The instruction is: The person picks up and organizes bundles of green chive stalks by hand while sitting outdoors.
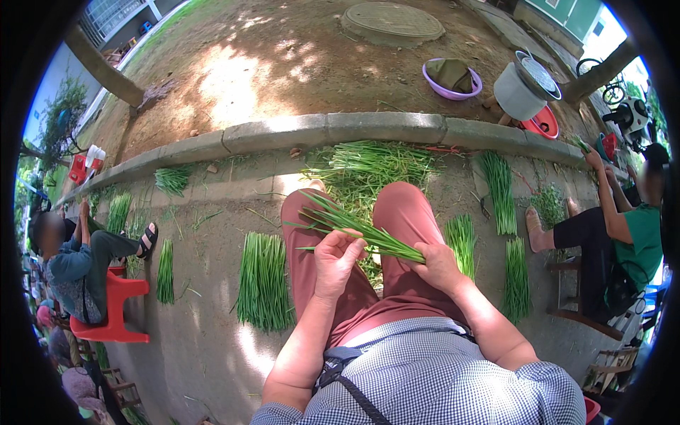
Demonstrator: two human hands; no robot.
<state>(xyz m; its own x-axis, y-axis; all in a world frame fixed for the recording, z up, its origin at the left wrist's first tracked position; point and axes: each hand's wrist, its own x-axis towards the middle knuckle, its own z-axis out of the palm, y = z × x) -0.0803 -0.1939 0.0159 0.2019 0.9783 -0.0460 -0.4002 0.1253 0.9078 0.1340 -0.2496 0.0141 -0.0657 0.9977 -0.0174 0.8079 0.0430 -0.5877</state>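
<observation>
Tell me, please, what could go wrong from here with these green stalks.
Some of the held stalks might slip loose, since the right hand grips them near one end and their other ends fan out.

The bundle on the ground beside the left leg could scatter if that leg brushed it, as no tie shows around it.

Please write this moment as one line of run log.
right hand: grips bundle of long thin green stalks | left hand: at same bundle | on grey pavement: wide green stalk pile
</observation>
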